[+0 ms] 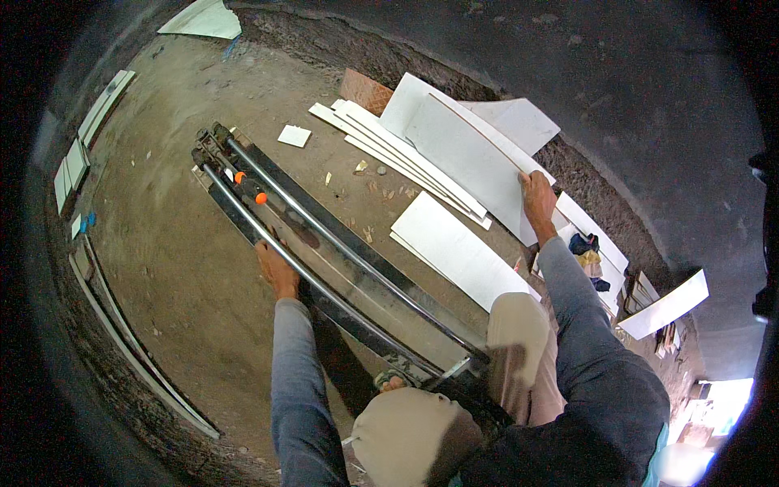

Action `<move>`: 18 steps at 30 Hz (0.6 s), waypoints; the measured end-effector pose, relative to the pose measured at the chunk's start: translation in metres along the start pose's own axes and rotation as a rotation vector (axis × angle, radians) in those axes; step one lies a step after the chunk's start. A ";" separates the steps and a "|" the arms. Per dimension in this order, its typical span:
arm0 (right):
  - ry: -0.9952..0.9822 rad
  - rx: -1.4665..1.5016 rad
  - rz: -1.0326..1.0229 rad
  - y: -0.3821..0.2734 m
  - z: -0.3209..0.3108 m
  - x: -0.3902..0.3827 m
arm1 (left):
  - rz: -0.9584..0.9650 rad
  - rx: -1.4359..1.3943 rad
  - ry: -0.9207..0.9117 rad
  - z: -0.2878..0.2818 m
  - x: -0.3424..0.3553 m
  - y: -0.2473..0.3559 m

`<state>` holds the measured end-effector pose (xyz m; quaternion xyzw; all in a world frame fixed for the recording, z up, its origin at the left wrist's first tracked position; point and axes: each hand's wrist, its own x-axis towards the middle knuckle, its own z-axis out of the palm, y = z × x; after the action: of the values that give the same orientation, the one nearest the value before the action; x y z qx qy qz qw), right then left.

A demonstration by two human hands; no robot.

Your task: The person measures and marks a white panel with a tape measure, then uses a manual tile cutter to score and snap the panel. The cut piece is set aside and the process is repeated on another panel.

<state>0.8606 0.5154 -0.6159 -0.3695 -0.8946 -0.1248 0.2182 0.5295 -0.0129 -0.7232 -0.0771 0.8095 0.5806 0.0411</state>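
Observation:
A manual tile cutter [357, 261] with two long steel rails and orange knobs lies slantwise on the ground in front of me. At its left edge is my left hand [277, 270], closed on the side of the base beside the near rail; some fingers are hidden. To the right, my right hand [538, 200] grips the upper edge of a large white tile [466, 158] leaning toward the dark wall. Its thumb and fingers pinch that edge. Below this tile lies another pair of white tiles [454, 247], stacked slightly askew.
Long white tile strips [406, 158] lie beyond the cutter, with a small square offcut [294, 135] nearby. A dark cloth bundle [591, 260] rests on tiles at right. More strips [73, 172] line the left wall. My knees flank the cutter's near end.

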 end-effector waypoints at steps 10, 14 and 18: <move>-0.059 0.042 -0.158 0.016 0.003 0.008 | 0.131 0.177 -0.005 -0.001 0.001 -0.008; -0.089 0.044 -0.129 0.004 -0.003 0.005 | -0.015 0.075 0.031 0.001 -0.001 -0.007; -0.112 -0.022 -0.089 -0.015 -0.010 -0.003 | 0.210 0.282 0.056 -0.005 -0.005 -0.003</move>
<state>0.8544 0.4996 -0.6096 -0.3382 -0.9195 -0.1232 0.1582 0.5355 -0.0179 -0.7234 -0.0018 0.8874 0.4598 -0.0319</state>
